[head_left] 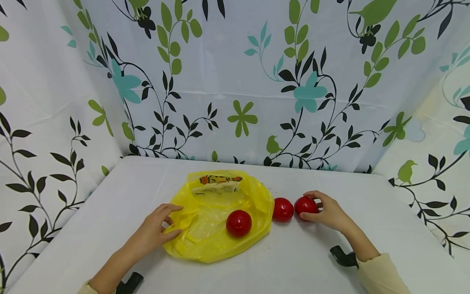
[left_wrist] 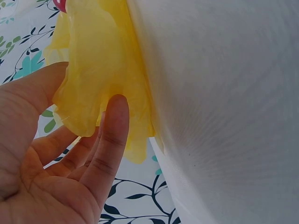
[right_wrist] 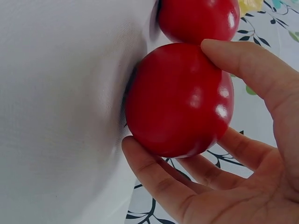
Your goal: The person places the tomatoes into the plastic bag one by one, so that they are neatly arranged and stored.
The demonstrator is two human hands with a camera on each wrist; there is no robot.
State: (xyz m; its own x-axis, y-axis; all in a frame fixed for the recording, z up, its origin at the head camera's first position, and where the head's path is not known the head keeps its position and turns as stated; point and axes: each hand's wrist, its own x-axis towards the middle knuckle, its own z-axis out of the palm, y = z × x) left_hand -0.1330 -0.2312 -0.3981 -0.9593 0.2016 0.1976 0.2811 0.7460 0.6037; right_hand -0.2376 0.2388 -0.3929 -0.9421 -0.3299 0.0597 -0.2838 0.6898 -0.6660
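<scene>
A yellow plastic bag (head_left: 209, 245) lies spread on the white table. One glossy, round red fruit (head_left: 239, 223) rests on the bag toward its right side. My left hand (head_left: 152, 228) is at the bag's left edge. In the left wrist view, the thumb and fingers (left_wrist: 117, 126) go around the bunched yellow plastic (left_wrist: 93, 70) from both sides. Right of the bag, a second red fruit (head_left: 282, 210) sits against its edge. My right hand (head_left: 332, 212) grips a third red fruit (right_wrist: 180, 100), thumb on one side and fingertips on the other, close beside the second.
A floral curtain (head_left: 242, 81) rises behind the white table (head_left: 293, 261) and along both sides. Black wrist-camera mounts (head_left: 344, 256) sit by both wrists. The bag has a printed orange and black label (head_left: 220, 179) near its far edge.
</scene>
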